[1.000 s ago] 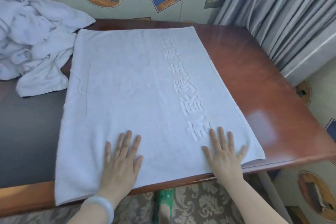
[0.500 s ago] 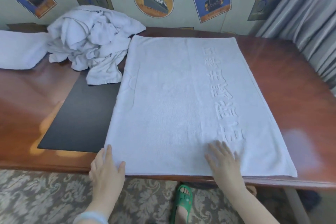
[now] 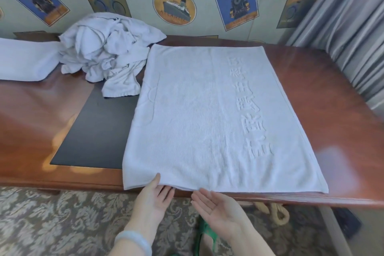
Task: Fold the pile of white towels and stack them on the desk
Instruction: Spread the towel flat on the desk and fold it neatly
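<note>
A white towel (image 3: 207,120) with raised characters lies spread flat on the wooden desk (image 3: 336,114), its near edge along the desk's front. My left hand (image 3: 152,197) holds that near edge left of centre, thumb on top and fingers underneath. My right hand (image 3: 218,208) is palm up just beside it, straight fingertips touching the towel's edge from below. A crumpled pile of white towels (image 3: 108,54) sits at the back left of the desk. A folded white towel (image 3: 22,60) lies at the far left.
A black mat (image 3: 97,131) covers the desk's middle, partly under the spread towel and the pile. Grey curtains (image 3: 353,27) hang at the right. Wallpaper with posters backs the desk. A green slipper (image 3: 204,233) and patterned carpet (image 3: 52,224) are below.
Both hands have slid off the towel's top back to its near edge. The left now takes the edge; the right has turned palm up. The view has shifted left and back.
</note>
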`<act>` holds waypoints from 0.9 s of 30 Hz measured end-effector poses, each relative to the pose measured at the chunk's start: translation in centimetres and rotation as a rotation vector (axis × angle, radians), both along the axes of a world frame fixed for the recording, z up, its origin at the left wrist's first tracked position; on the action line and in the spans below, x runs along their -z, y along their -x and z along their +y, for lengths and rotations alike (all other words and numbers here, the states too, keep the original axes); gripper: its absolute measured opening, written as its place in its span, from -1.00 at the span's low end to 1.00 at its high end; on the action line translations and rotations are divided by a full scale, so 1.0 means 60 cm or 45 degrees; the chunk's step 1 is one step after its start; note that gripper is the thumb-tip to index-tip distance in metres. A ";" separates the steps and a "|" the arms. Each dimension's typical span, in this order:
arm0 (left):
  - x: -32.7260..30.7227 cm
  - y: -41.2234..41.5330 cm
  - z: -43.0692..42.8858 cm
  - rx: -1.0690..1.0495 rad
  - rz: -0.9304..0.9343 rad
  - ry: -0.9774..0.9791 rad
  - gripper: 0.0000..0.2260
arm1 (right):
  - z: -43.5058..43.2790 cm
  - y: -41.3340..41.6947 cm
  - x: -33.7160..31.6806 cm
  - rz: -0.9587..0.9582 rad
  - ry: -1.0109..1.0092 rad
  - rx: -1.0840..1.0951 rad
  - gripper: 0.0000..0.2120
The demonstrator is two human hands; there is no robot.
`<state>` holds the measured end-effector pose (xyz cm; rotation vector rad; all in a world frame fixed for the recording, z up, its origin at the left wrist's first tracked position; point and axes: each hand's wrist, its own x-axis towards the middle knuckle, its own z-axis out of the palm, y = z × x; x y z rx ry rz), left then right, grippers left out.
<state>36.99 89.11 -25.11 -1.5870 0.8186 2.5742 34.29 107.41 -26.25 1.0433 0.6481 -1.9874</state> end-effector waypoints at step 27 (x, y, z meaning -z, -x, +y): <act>-0.079 -0.004 -0.069 -0.060 0.115 0.239 -0.90 | 0.278 0.125 -0.042 0.354 -0.827 0.571 -0.72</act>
